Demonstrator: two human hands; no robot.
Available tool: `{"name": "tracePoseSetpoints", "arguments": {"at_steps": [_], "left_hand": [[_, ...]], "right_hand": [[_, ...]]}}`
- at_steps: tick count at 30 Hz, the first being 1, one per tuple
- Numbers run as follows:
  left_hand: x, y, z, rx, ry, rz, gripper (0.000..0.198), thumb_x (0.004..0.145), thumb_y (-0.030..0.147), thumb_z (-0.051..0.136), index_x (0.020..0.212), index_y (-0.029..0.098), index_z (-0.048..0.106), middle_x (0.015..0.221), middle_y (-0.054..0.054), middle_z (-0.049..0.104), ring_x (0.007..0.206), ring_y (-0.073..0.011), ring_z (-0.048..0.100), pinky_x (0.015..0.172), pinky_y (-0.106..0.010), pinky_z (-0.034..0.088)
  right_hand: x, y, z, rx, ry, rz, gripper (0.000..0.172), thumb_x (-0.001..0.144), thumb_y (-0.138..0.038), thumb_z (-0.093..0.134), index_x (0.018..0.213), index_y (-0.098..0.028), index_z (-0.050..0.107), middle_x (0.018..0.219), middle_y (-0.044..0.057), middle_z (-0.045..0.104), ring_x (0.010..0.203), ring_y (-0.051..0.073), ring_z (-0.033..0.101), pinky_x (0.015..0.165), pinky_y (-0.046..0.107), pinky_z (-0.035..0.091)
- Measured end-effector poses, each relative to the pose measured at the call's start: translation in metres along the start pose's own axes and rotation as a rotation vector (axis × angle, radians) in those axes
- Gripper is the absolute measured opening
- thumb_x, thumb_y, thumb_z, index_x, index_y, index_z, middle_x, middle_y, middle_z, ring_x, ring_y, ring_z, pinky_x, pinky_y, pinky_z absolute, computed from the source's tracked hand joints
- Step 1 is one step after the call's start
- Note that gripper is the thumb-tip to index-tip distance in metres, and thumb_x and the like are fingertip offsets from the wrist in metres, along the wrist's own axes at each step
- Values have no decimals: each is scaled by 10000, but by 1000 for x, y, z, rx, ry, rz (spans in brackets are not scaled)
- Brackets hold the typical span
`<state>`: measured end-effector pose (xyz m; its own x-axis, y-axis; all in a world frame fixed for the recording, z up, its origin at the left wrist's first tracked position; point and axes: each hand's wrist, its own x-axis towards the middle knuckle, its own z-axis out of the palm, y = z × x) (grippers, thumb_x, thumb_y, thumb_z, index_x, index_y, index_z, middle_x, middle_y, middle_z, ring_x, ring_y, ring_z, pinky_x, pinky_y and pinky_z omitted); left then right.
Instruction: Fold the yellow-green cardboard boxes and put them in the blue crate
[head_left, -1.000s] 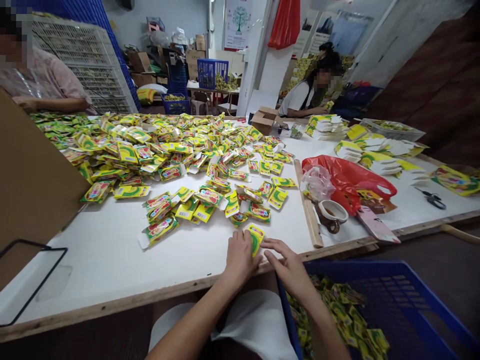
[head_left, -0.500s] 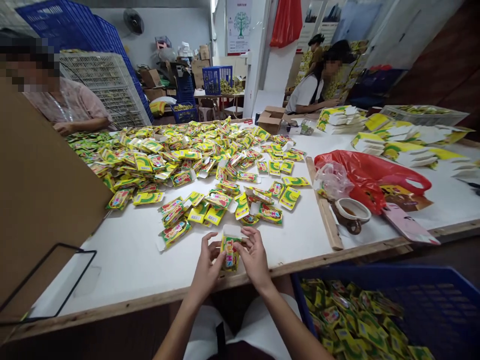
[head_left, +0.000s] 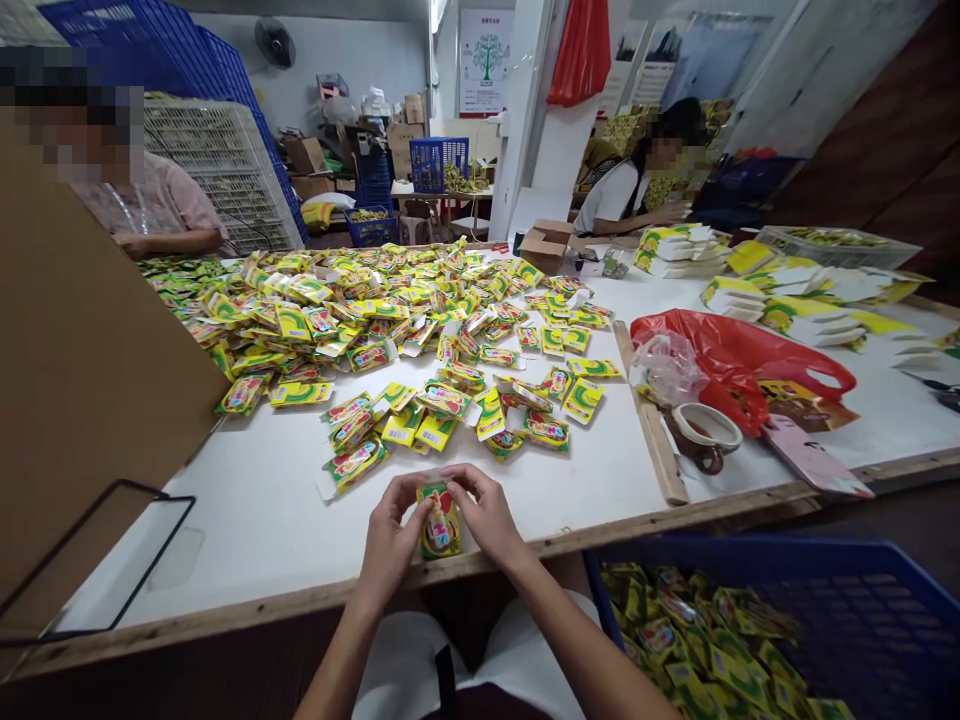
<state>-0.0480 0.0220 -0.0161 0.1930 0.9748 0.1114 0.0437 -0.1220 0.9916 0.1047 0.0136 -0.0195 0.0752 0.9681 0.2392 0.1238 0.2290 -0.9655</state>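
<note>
left hand (head_left: 388, 540) and right hand (head_left: 487, 520) together, clamped on a small yellow box (head_left: 440, 522); loose box pile (head_left: 390, 320) at 12 o'clock; blue crate (head_left: 862, 610) at 4.

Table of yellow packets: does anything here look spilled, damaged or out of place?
Nothing looks damaged. The yellow packets lie in a loose, jumbled heap, and a pink flat item near the cup seems to jut over the table edge.

Place: small packing workshop
Near table: white worktable (head_left: 247, 510) heaped with flat yellow-green cartons (head_left: 360, 310)
Near right: blue crate (head_left: 862, 610) of folded cartons
Far left: stacked crates (head_left: 217, 170)
Far: cardboard boxes (head_left: 405, 120), co-workers seated at the tables
</note>
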Motion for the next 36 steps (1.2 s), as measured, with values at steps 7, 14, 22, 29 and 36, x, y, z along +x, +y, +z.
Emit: {"name": "tracePoseSetpoints", "arguments": {"at_steps": [7,14,22,29,36], "left_hand": [[-4,6,3,46,18,36,131,816,271,578,891,170,618,944,-60,657,919,-183,617,841,-301,479],[-2,8,9,-9,121,-51,182,786,300,616,897,157,630,850,-42,672,791,-159,622,726,-255,495],[-3,5,4,18,102,-47,178,795,306,602,881,161,660,894,-53,678,856,-179,626,785,-281,491],[-1,0,-8,314,143,64,220,841,335,530,982,189,615,1004,-71,628,909,-200,595,800,-329,482],[17,-16,-76,1119,484,-150,335,797,337,540,1056,125,559,1045,-147,553,1018,-325,483,847,-475,409]], "right_hand": [[-6,-11,-2,-47,-41,-72,130,837,-248,585,882,-205,699,936,65,688,909,203,627,799,321,497],[-1,-20,3,-118,32,-45,131,833,-253,571,847,-194,687,806,41,679,747,176,614,677,282,482],[-2,-12,3,-52,-8,30,112,837,-295,580,834,-230,672,816,8,688,773,191,639,703,287,497],[-13,-20,-12,-69,34,31,119,832,-291,566,839,-228,666,844,20,685,821,197,634,750,291,493],[-71,-51,-189,-831,426,247,327,735,-529,551,806,-231,666,892,78,689,810,271,621,671,352,466]]}}
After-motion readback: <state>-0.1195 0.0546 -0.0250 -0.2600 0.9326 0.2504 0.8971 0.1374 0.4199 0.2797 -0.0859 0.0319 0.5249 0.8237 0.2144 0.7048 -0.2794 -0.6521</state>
